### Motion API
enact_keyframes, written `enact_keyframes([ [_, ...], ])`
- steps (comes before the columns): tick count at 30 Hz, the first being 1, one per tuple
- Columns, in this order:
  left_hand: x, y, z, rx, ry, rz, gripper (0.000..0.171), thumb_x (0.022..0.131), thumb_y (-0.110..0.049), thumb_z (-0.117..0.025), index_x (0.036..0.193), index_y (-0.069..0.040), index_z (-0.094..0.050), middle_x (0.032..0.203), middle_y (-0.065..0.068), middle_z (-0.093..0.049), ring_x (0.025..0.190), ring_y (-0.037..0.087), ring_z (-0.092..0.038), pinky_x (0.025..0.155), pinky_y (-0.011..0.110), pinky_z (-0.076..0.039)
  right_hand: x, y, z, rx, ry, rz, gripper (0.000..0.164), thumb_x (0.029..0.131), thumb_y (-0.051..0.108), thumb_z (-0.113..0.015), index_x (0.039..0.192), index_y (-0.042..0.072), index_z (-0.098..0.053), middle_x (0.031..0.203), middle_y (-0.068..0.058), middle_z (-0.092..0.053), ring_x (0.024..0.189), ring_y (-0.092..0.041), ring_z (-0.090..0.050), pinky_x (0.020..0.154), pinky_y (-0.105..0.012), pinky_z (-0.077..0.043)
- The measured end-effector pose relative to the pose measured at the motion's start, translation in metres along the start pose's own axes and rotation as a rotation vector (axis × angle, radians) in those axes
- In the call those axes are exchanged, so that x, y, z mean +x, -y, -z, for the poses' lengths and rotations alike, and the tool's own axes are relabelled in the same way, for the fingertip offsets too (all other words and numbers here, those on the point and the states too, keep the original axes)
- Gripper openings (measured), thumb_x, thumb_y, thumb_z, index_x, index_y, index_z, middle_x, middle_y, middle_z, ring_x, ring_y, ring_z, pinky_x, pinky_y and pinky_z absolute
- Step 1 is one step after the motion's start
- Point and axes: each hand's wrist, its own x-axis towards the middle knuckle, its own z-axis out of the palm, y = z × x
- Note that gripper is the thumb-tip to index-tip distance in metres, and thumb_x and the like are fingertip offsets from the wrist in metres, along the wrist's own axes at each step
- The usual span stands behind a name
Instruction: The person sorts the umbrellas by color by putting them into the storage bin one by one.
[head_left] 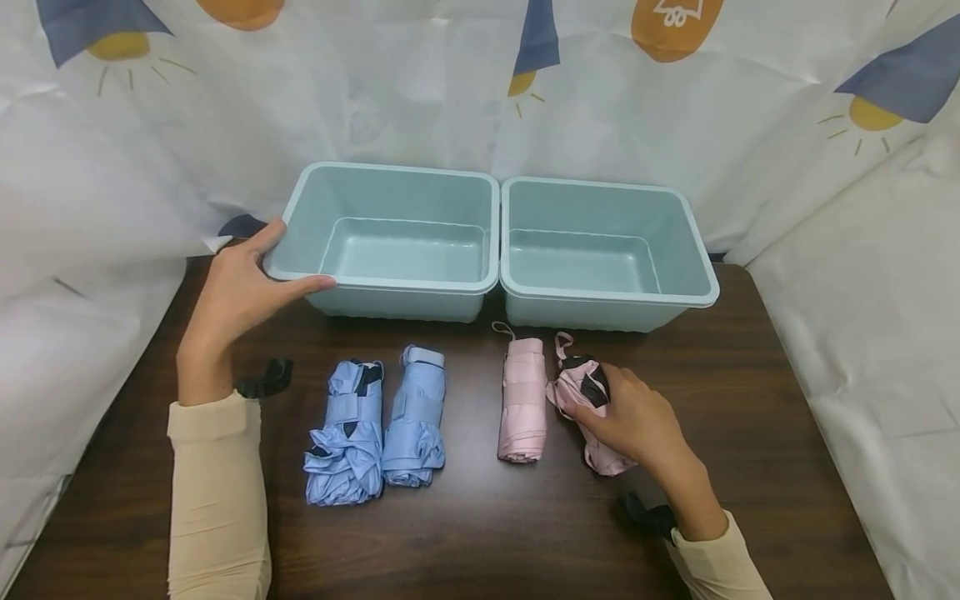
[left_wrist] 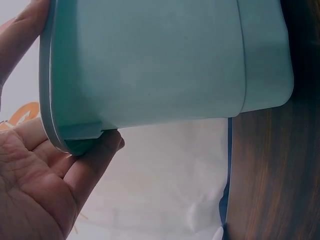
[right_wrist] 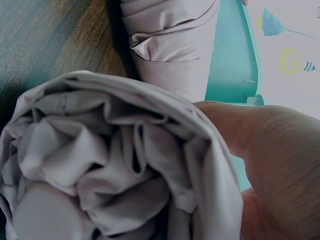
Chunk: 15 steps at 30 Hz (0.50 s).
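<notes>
My left hand [head_left: 238, 287] grips the near left corner of a pale blue-green plastic bin [head_left: 390, 287], thumb along the front rim and fingers at the left end. The left wrist view shows fingertips tucked under the lip of that bin [left_wrist: 160, 60]. My right hand [head_left: 641, 417] holds a loosely folded pink umbrella [head_left: 581, 387] with black patches, fingers and thumb around its middle. Its bunched fabric end [right_wrist: 120, 165] fills much of the right wrist view. Just left of it lies a neatly rolled pink umbrella [head_left: 523, 400] with a wrist loop.
Two folded blue umbrellas [head_left: 345, 442] [head_left: 416, 417] lie side by side on the dark wooden table [head_left: 480, 542]. A second matching bin [head_left: 600, 310] stands against the first one's right end. Behind both bins hangs a white patterned cloth [head_left: 420, 92].
</notes>
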Motion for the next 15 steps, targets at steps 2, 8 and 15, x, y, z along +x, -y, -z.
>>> enact_keyframes([
  [2,-0.0005,-0.0004,0.0003,-0.009,-0.001,0.000,0.111,0.083,-0.054,-0.087,0.169,-0.020,-0.024,0.172,0.019,-0.035,0.129,0.044,-0.048,0.101,0.069,-0.046,-0.0001,0.0005,0.0000,0.001,0.001,0.002,0.086,0.090,0.053,-0.079,0.147,-0.006,-0.055,0.136,-0.027,-0.067,0.112,-0.042,-0.070,0.088,-0.061,-0.056],
  [8,-0.0019,-0.0019,0.0008,-0.030,0.010,0.011,0.112,0.083,-0.053,-0.088,0.169,-0.021,-0.023,0.173,0.019,-0.033,0.130,0.044,-0.047,0.104,0.072,-0.045,-0.0007,0.0018,0.0007,0.003,0.017,-0.008,0.087,0.090,0.054,-0.078,0.148,-0.006,-0.054,0.137,-0.027,-0.066,0.113,-0.042,-0.069,0.089,-0.061,-0.056],
  [15,-0.0018,-0.0042,0.0019,-0.014,0.012,0.008,0.113,0.083,-0.054,-0.087,0.169,-0.019,-0.023,0.172,0.021,-0.033,0.129,0.045,-0.047,0.104,0.071,-0.045,-0.0005,0.0027,-0.0003,0.002,0.028,-0.018,0.088,0.091,0.053,-0.078,0.149,-0.007,-0.052,0.140,-0.030,-0.064,0.117,-0.045,-0.068,0.094,-0.064,-0.055],
])
